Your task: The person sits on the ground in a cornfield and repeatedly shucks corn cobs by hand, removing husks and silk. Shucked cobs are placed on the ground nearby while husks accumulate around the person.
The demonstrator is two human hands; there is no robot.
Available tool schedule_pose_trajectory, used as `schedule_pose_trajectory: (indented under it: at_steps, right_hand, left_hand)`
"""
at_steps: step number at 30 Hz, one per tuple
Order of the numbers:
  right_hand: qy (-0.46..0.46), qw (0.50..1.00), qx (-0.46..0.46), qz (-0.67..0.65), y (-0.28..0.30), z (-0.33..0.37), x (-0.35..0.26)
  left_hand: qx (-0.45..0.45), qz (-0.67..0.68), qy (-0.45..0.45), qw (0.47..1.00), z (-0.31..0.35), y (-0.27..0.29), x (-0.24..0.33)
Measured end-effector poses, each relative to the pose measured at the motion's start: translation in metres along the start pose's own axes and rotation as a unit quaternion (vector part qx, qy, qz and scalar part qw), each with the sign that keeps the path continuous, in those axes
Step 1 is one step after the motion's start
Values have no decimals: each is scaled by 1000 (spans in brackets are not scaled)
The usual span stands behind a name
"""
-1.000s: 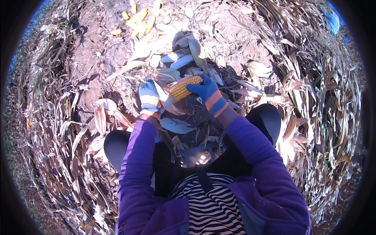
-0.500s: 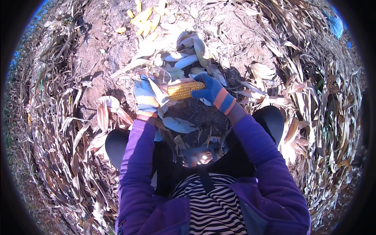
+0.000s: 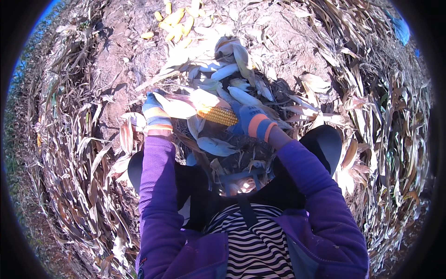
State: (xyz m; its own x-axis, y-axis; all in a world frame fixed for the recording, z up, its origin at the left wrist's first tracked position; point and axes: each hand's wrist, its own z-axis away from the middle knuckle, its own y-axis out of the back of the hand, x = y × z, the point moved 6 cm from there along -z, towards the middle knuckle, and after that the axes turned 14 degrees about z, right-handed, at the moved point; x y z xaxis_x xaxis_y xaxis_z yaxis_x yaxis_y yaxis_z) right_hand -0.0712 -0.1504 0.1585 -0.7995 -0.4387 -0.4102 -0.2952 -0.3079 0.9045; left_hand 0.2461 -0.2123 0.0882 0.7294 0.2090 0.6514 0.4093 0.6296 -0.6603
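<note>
A corn cob with bare yellow kernels lies level between my two gloved hands. Pale husk still wraps its left end and stretches off to the left. My left hand, in a blue and orange glove, is closed on that husk, its fingertips partly hidden by the leaf. At the cob's right end, my right hand grips the tip, with the fingers partly out of sight behind it. Loose husk leaves lie on the ground just below the cob.
Bare yellow cobs form a small pile at the far left. Several cobs in husk lie just beyond my hands. Dry stalks are heaped on both sides. My bent knees flank the work.
My left hand has moved left, drawing the husk out from the cob. My right hand has shifted lower, and the cob's right end now tilts slightly down.
</note>
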Motion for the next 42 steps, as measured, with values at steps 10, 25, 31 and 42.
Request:
schedule_pose_trajectory:
  at_steps: [10,25,31,42]
  right_hand:
    - [-8,991,-68,-115,-36,2,27]
    - [-103,951,-111,-270,-52,-5,58]
    - [-154,895,-126,-399,-58,-2,61]
    - [-85,900,-174,-391,-23,17,22]
  left_hand:
    - [-24,-54,129,990,6,7,-29]
    - [-174,-148,-233,945,73,-47,54]
    - [-502,-470,-421,592,187,-110,1]
    - [-527,-619,-426,398,140,-68,-80]
